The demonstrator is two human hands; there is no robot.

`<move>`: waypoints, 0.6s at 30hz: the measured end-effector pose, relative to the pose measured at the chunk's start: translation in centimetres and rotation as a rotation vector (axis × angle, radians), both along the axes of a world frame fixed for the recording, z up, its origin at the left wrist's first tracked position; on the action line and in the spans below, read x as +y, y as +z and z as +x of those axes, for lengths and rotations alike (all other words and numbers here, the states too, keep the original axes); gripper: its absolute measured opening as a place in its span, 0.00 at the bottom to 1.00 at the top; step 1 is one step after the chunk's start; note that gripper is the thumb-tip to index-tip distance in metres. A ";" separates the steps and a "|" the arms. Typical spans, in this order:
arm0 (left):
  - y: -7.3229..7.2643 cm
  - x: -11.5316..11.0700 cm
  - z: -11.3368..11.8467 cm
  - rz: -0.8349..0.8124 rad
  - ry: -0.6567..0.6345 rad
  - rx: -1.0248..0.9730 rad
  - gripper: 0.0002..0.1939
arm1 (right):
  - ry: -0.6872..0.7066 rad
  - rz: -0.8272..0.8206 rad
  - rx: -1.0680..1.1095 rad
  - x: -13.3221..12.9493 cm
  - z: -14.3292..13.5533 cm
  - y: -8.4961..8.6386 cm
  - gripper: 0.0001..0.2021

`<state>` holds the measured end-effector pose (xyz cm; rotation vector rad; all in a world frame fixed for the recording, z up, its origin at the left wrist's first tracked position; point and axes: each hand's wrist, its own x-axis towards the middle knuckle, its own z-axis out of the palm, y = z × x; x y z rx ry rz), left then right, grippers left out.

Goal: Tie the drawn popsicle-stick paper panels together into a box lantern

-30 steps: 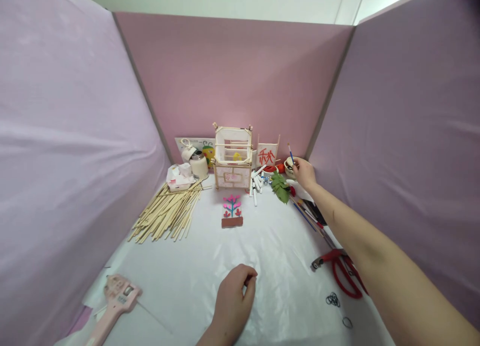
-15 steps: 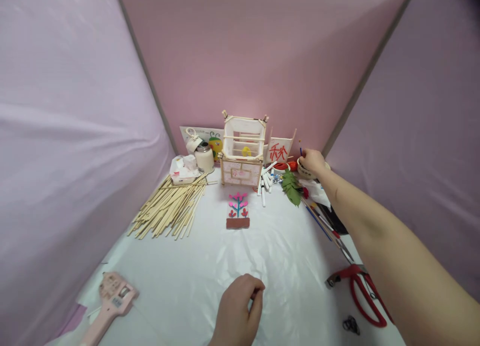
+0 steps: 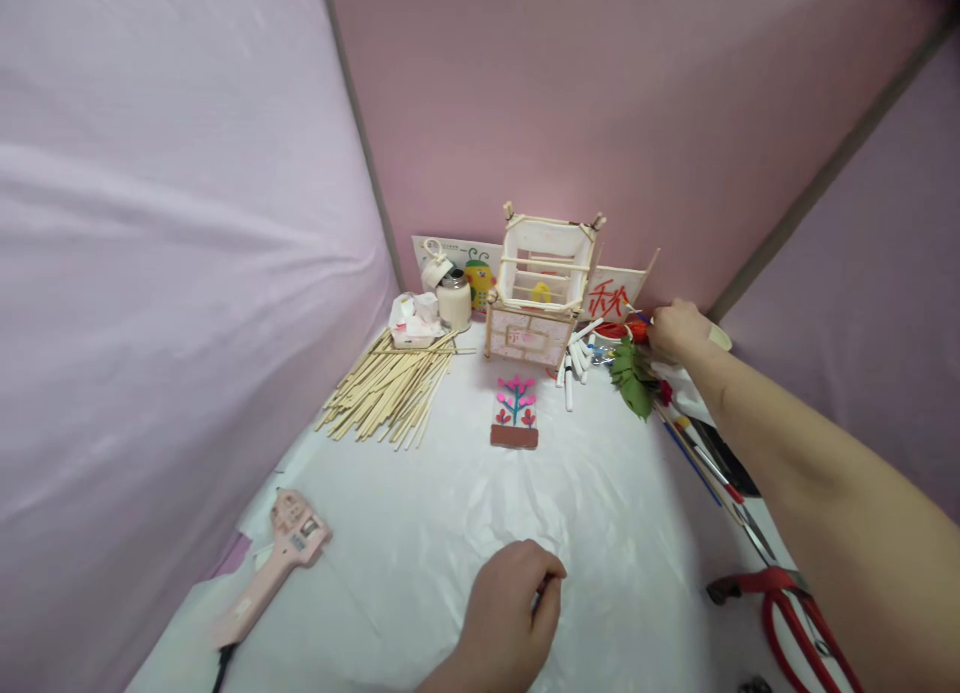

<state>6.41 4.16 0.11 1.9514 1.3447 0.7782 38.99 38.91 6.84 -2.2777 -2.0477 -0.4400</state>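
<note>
My right hand (image 3: 679, 331) reaches to the far right, closed round a thin blue-handled paintbrush (image 3: 638, 315) whose tip points up and left. It is over a pale bowl (image 3: 720, 338), mostly hidden behind the hand and wrist. My left hand (image 3: 511, 613) rests near the front of the table, fingers curled and thumb against the forefinger, with nothing visible in it. Beyond it lies a small panel (image 3: 514, 436) with a pink-flowered plant on a brown base. Behind that stands a stick-framed box (image 3: 529, 338) with pink patterned walls.
Left are wooden sticks (image 3: 386, 388), a jar (image 3: 454, 303) and a pink glue gun (image 3: 296, 538). White pens (image 3: 576, 358), green leaves (image 3: 632, 381), brushes (image 3: 697, 463) and red-handled scissors (image 3: 787, 613) lie right. A card with a red character (image 3: 609, 295) leans behind.
The view has shifted, so the table things appear farther right and slightly higher. My right hand has tipped the brush over to the left. My left hand keeps its curled shape.
</note>
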 end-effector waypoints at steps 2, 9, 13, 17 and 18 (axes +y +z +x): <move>-0.1 0.0 0.0 -0.006 0.006 -0.004 0.07 | 0.041 0.038 0.010 -0.3 -0.1 0.0 0.13; -0.1 -0.2 0.1 0.010 0.017 -0.010 0.08 | 0.047 0.206 0.079 -2.4 -1.8 1.0 0.16; -0.2 -0.5 0.1 0.039 0.027 -0.027 0.09 | 0.076 0.366 0.235 -5.9 -3.9 1.5 0.16; -0.3 -0.5 0.1 0.066 0.007 -0.018 0.09 | 0.279 0.412 0.468 -12.7 -7.7 0.6 0.12; -0.3 -0.5 0.0 0.069 0.003 -0.011 0.09 | 0.323 0.401 0.544 -14.7 -9.0 0.1 0.12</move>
